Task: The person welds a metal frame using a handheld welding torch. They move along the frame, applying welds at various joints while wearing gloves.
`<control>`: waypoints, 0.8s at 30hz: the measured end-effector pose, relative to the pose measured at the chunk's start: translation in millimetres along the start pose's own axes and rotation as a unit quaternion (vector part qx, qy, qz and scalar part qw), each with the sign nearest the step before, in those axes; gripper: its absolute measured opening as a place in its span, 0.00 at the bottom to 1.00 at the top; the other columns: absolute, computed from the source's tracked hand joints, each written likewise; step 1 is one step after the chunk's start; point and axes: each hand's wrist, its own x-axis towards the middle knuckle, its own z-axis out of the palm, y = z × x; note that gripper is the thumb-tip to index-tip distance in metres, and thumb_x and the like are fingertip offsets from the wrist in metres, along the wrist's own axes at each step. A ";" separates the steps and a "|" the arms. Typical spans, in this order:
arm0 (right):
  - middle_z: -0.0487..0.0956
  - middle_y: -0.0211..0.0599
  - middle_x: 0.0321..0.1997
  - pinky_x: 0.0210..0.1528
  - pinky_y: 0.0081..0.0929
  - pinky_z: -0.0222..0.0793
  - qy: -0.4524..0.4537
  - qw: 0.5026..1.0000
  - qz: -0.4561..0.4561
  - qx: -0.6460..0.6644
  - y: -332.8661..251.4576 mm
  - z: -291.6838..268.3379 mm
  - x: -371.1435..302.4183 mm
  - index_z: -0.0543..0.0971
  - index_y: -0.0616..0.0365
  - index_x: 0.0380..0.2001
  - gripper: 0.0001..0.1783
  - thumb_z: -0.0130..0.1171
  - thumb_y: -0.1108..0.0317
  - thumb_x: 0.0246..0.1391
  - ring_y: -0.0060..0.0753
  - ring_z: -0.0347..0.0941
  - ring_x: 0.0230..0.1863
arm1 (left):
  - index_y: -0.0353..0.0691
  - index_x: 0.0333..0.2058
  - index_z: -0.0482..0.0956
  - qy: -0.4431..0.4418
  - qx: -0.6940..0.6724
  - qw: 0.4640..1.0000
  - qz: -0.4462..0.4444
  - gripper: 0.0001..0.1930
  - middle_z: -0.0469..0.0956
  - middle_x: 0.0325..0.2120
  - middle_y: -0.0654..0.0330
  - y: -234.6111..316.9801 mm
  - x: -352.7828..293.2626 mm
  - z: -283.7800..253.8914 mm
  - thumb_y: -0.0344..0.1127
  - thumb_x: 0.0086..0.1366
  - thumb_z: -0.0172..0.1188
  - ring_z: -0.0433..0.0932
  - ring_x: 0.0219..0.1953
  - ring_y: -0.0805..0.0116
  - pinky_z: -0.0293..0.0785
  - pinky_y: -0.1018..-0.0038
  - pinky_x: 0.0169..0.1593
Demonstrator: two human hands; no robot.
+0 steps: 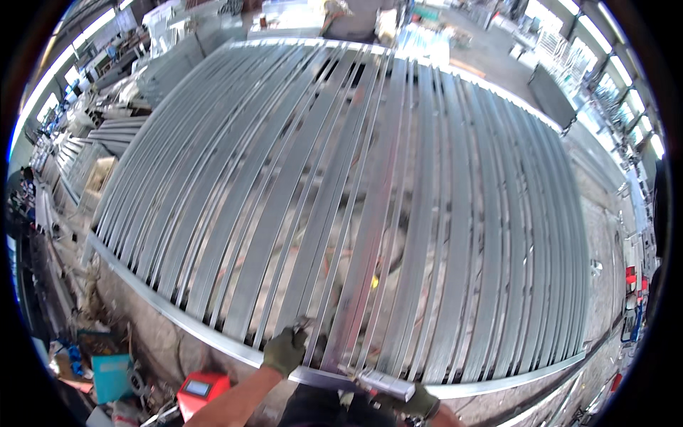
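The wide metal frame (267,256) spreads out in front of the person, and as a whole it would probably handle as heavy and awkward, its long slats stiff but smooth enough to slip, making the outer rail (491,384) the likeliest hold. The left hand (284,352) has its gloved fingers closed on a small metal piece (302,322) over the slats, while the right hand (422,403) grips a pale boxy tool (388,384), seemingly rigid and light, best taken by its body; no writing is legible, even on the red box's screen (198,388).
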 end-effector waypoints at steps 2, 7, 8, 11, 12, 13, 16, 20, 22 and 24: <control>0.84 0.36 0.67 0.68 0.30 0.75 0.048 0.993 0.022 0.106 20.1 11.4 0.9 0.78 0.52 0.71 0.33 0.75 0.57 0.66 0.28 0.81 0.63 | 0.38 0.41 0.80 0.021 -0.047 0.999 -0.012 0.26 0.85 0.33 0.35 11.1 9.7 6.8 0.60 0.78 0.54 0.84 0.40 0.28 0.78 0.37 0.44; 0.83 0.37 0.68 0.72 0.35 0.73 0.027 0.986 -0.032 0.162 12.3 8.9 15.0 0.79 0.55 0.69 0.31 0.74 0.62 0.67 0.35 0.79 0.69 | 0.33 0.46 0.84 -0.023 -0.048 0.995 -0.083 0.35 0.86 0.42 0.34 -11.7 7.4 17.0 0.67 0.74 0.57 0.84 0.50 0.30 0.79 0.44 0.55; 0.83 0.40 0.69 0.73 0.36 0.72 0.026 0.985 -0.090 0.143 15.6 6.6 16.0 0.78 0.54 0.71 0.32 0.73 0.61 0.67 0.37 0.78 0.70 | 0.34 0.47 0.84 -0.035 -0.036 0.996 -0.078 0.35 0.86 0.42 0.33 -12.6 9.9 16.4 0.67 0.74 0.56 0.84 0.51 0.30 0.79 0.44 0.55; 0.79 0.42 0.73 0.77 0.37 0.68 0.050 0.985 -0.098 0.132 0.3 4.7 8.1 0.76 0.53 0.73 0.33 0.72 0.59 0.69 0.34 0.75 0.73 | 0.37 0.47 0.86 -0.068 -0.056 0.993 -0.083 0.35 0.87 0.44 0.35 -8.4 14.3 11.3 0.69 0.75 0.54 0.84 0.52 0.32 0.79 0.45 0.54; 0.81 0.40 0.70 0.72 0.34 0.71 0.069 0.983 -0.161 0.060 -1.3 -2.1 8.7 0.77 0.53 0.72 0.33 0.73 0.59 0.67 0.31 0.77 0.68 | 0.34 0.44 0.86 -0.035 -0.093 0.992 -0.079 0.36 0.87 0.39 0.36 -11.5 10.1 8.9 0.68 0.77 0.53 0.87 0.47 0.34 0.80 0.46 0.51; 0.84 0.37 0.67 0.67 0.31 0.75 0.083 0.974 -0.213 -0.001 -3.4 -6.4 6.5 0.78 0.53 0.71 0.33 0.74 0.59 0.66 0.29 0.80 0.64 | 0.30 0.42 0.86 -0.034 -0.124 0.987 -0.093 0.35 0.87 0.33 0.37 -8.5 3.4 -2.5 0.66 0.77 0.55 0.89 0.40 0.39 0.82 0.49 0.45; 0.88 0.34 0.61 0.60 0.31 0.81 0.091 0.974 -0.204 -0.043 -9.8 -1.7 -9.4 0.81 0.55 0.68 0.31 0.77 0.70 0.62 0.26 0.84 0.57 | 0.29 0.42 0.83 -0.063 -0.255 0.959 -0.107 0.32 0.86 0.37 0.35 0.2 -17.2 -8.9 0.61 0.77 0.55 0.88 0.42 0.45 0.81 0.54 0.45; 0.80 0.51 0.69 0.65 0.40 0.82 -0.037 0.996 -0.032 0.075 -30.2 -9.9 -20.3 0.71 0.63 0.74 0.26 0.50 0.64 0.79 0.43 0.80 0.68 | 0.38 0.36 0.78 -0.095 -0.212 0.964 -0.129 0.29 0.78 0.26 0.51 -40.6 -12.6 27.2 0.64 0.78 0.58 0.76 0.27 0.54 0.69 0.59 0.32; 0.88 0.41 0.57 0.57 0.34 0.85 0.031 0.993 -0.068 0.088 -31.2 -1.7 -19.6 0.79 0.62 0.66 0.28 0.70 0.67 0.65 0.34 0.86 0.57 | 0.38 0.36 0.78 -0.080 -0.236 0.961 -0.123 0.29 0.77 0.25 0.52 -42.8 -19.7 18.9 0.63 0.78 0.60 0.76 0.25 0.58 0.68 0.60 0.29; 0.91 0.36 0.51 0.53 0.30 0.86 0.063 0.991 -0.073 0.097 -36.5 1.3 -24.3 0.82 0.61 0.63 0.29 0.78 0.71 0.60 0.29 0.88 0.53 | 0.32 0.41 0.84 -0.078 -0.234 0.959 -0.141 0.31 0.85 0.33 0.38 -39.9 -25.8 14.5 0.63 0.77 0.59 0.84 0.37 0.42 0.76 0.52 0.42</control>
